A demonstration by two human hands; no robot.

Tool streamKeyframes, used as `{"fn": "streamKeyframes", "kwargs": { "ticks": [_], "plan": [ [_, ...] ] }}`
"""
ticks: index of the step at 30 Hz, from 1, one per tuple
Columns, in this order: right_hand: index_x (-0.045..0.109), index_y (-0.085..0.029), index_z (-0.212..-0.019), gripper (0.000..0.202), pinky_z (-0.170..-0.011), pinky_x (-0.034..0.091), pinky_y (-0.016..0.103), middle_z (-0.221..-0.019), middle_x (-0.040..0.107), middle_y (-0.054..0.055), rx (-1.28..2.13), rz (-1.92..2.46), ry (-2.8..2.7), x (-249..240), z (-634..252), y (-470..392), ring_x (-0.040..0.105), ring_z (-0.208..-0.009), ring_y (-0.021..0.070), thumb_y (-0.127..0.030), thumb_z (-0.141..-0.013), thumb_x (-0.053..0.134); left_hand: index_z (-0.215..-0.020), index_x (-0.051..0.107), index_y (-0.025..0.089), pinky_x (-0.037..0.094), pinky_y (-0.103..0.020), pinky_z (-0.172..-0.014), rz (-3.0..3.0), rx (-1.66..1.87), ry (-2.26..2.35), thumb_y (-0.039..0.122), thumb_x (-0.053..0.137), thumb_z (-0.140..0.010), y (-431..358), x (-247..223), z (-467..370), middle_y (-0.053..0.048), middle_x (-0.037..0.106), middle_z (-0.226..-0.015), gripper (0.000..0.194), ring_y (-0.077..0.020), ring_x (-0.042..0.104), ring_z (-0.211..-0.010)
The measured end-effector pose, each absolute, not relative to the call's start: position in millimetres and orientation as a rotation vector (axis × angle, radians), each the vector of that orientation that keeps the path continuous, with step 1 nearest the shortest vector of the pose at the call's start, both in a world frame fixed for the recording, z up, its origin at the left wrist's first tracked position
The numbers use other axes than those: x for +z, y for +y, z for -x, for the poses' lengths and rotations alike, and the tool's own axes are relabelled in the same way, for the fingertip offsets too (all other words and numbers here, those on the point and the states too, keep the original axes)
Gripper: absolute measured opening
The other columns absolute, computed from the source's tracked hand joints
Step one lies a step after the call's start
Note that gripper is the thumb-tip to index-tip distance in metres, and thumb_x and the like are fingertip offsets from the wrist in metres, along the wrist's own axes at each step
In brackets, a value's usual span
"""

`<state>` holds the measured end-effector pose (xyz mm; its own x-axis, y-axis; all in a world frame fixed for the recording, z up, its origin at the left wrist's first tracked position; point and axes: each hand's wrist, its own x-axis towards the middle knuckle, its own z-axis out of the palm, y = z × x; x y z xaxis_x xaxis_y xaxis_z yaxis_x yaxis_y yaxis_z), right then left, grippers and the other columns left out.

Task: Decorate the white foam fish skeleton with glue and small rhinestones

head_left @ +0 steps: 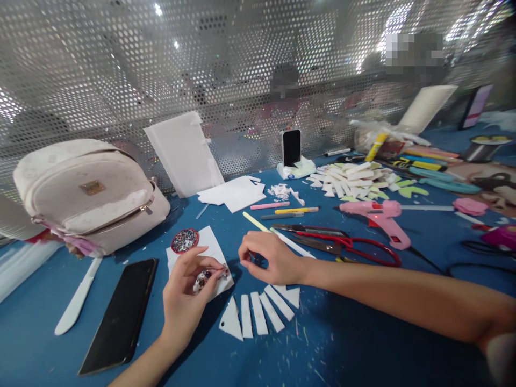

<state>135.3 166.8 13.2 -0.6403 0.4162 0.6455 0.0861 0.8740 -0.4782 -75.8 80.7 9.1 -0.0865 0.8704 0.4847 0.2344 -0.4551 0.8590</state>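
My left hand (pixel 184 293) is closed, thumb and fingertips pinching a small white piece covered in dark, shiny beads (pixel 205 277). Under it lies a sheet of white paper (pixel 210 242) bearing a red-rimmed round lid of mixed tiny beads (pixel 185 241). Just to the right, my right hand (pixel 272 258) is curled, with thumb and forefinger close together. Whatever may be between those fingertips is too small to make out. Below both hands, several white foam strips (pixel 258 313) fan out on the blue table (pixel 334 344), with a dark-eyed, pointed foam piece (pixel 231 320) at the left.
Red-handled scissors (pixel 371 250) and a pink glue gun (pixel 382 215) lie to the right. Behind are pens (pixel 296 210), a heap of foam pieces (pixel 355 180) and a propped phone (pixel 291 148). On the left are a backpack (pixel 97 188), a black phone (pixel 121 317) and a white knife (pixel 78 298).
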Motion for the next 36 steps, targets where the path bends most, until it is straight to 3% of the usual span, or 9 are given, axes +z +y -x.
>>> {"fn": "streamKeyframes", "kwargs": {
  "ticks": [10, 28, 36],
  "plan": [
    [0.055, -0.020, -0.087, 0.007, -0.069, 0.041, 0.029, -0.076, 0.060, 0.001, 0.466, 0.209, -2.344, 12, -131, 166, 0.051, -0.072, 0.0152, -0.020, -0.094, 0.052, -0.122, 0.058, 0.027, 0.057, -0.029, -0.083, -1.892, 1.449, 1.271, 0.015, 0.068, -0.090, 77, -2, 79, 0.000, 0.074, -0.088, 0.036, -0.0163, 0.072, -0.083],
    [0.061, -0.019, -0.098, 0.014, -0.069, 0.042, 0.026, -0.078, 0.063, 0.000, 0.500, 0.200, -2.356, 8, -132, 170, 0.054, -0.074, 0.0145, -0.033, -0.096, 0.063, -0.110, 0.065, 0.024, 0.057, -0.025, -0.069, -1.933, 1.344, 1.422, 0.023, 0.063, -0.093, 81, 5, 77, 0.001, 0.077, -0.080, 0.018, -0.0164, 0.075, -0.072],
    [0.064, -0.019, -0.091, 0.015, -0.071, 0.042, 0.028, -0.077, 0.062, 0.001, 0.504, 0.214, -2.315, 7, -132, 170, 0.053, -0.075, 0.0154, -0.030, -0.099, 0.058, -0.107, 0.063, 0.024, 0.056, -0.025, -0.070, -1.942, 1.319, 1.413, 0.023, 0.060, -0.094, 81, 4, 78, 0.002, 0.075, -0.077, 0.013, -0.0153, 0.074, -0.070]
  ]
}}
